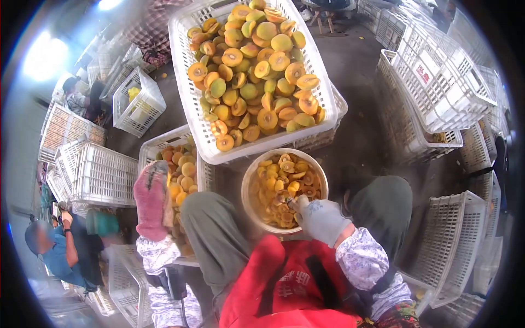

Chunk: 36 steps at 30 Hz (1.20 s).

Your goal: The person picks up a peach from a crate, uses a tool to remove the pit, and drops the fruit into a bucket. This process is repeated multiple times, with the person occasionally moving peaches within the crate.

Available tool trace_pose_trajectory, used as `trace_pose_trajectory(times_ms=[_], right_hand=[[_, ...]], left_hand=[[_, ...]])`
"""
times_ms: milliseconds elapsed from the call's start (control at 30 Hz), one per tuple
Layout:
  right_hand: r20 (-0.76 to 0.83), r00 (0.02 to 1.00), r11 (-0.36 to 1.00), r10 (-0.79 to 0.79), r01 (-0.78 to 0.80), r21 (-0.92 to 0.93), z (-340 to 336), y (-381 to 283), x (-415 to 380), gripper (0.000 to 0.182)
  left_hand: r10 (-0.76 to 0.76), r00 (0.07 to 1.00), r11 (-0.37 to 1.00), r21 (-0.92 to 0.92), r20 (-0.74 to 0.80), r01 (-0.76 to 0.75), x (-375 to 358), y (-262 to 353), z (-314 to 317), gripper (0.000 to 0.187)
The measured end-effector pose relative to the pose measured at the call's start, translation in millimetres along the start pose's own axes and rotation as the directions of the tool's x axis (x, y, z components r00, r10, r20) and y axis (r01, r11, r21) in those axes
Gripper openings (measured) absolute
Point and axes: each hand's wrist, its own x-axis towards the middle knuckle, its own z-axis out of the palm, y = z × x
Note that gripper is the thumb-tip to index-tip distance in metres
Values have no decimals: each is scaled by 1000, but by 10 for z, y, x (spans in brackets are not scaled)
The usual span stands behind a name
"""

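My right hand [322, 218], in a pale grey glove, reaches over the near right rim of a round bowl [246, 205]. Its fingers are closed at the fruit, and what they pinch is too small to make out. Cut orange fruit pieces [284, 177] fill much of that bowl, which stands between my knees. My left hand [151, 202], in a pink glove, is over the left side of a white crate [205, 169] of whole apricots [183, 175]. The left fingers point away from me and their tips are hard to see. Beyond the bowl, a tilted white crate [322, 87] holds many halved apricots [251, 71].
Stacked white crates stand on the right [437, 71] and on the left [104, 172]. Another white crate [139, 104] with something yellow inside is on the floor at upper left. A person in a blue top [71, 257] is at far left. My red apron [273, 290] covers my lap.
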Motion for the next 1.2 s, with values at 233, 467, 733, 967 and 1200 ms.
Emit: trace_pose_trajectory(times_ms=[233,467,733,967,1200], right_hand=[[-165,984,987,-66,89,133,-185,-84,-48,28],[-438,899,951,21,117,286,-441,77,-171,30],[-559,826,923,70,159,350,-332,93,-57,27],[-696,718,915,-16,292,280,-444,-28,31,30],[-567,820,961,-70,208,181,-285,-236,48,37]], left_hand=[[-77,943,627,752,323,-206,450,334,1367,55],[-330,903,425,897,276,-119,998,-300,2531,57],[-212,909,834,552,358,-23,998,-450,2210,45],[-123,851,664,-595,510,453,366,-351,1838,37],[251,856,941,93,453,-325,-657,-99,1841,38]])
